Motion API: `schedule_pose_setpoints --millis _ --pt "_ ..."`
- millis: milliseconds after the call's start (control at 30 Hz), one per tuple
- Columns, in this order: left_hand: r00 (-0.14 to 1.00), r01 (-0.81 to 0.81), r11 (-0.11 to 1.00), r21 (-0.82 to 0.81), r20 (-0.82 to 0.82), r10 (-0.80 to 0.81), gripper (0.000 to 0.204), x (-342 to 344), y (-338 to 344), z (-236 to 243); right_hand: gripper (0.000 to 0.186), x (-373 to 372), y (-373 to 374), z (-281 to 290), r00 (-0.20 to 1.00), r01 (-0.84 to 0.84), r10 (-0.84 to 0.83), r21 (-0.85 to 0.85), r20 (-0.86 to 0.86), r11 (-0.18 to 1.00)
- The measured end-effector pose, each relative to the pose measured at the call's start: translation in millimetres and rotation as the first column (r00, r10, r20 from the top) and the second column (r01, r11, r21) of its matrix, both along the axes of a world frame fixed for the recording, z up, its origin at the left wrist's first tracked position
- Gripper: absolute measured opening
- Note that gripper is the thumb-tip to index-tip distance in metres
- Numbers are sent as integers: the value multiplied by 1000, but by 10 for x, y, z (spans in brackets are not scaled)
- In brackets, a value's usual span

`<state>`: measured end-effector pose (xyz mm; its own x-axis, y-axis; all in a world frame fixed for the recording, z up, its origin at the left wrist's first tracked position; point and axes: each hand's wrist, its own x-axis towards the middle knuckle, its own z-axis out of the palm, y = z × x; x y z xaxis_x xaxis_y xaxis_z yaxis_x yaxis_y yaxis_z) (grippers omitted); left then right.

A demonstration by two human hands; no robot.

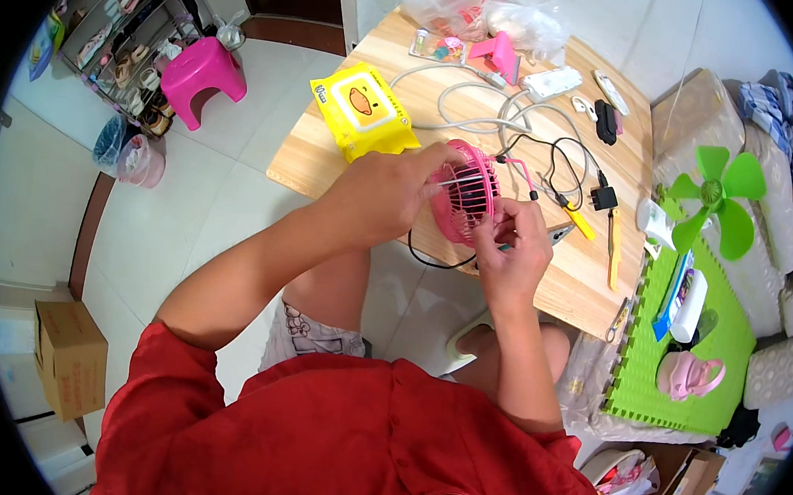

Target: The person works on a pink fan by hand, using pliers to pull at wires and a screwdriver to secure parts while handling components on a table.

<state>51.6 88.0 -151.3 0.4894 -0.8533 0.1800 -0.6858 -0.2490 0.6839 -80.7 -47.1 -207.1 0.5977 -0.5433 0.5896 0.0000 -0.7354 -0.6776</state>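
Observation:
At the near edge of the wooden table I hold a small pink caged fan with dark blades. My left hand is closed on its top left, a thin light rod across the cage by my fingers. My right hand grips its lower right rim, fingers curled. Behind that hand lie a metal-tipped tool and a yellow-handled tool. A pink bent piece and black cable are beside the fan. A yellow wipes pack lies behind my left hand.
Cables, a white power strip, a black adapter and plastic bags are on the table. A green fan blade stands right, above a green foam mat. A pink stool and cardboard box are left.

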Motion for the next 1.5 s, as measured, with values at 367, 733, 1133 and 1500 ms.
schedule_pose_setpoints --millis 367,733,1133,1500 --pt "951 298 945 134 47 -306 62 236 -196 -5 26 -26 -44 37 999 -37 37 -33 -13 999" --pt "951 296 938 179 -147 -272 57 207 -180 103 25 -29 1 38 997 -72 72 14 -4 997" --pt "937 315 919 236 -230 -262 64 137 -192 214 13 -198 -199 -46 1000 15 -18 142 24 990" --pt "915 364 931 28 -198 -352 47 189 -216 -96 73 -384 -469 -287 452 504 -319 -56 -833 862"
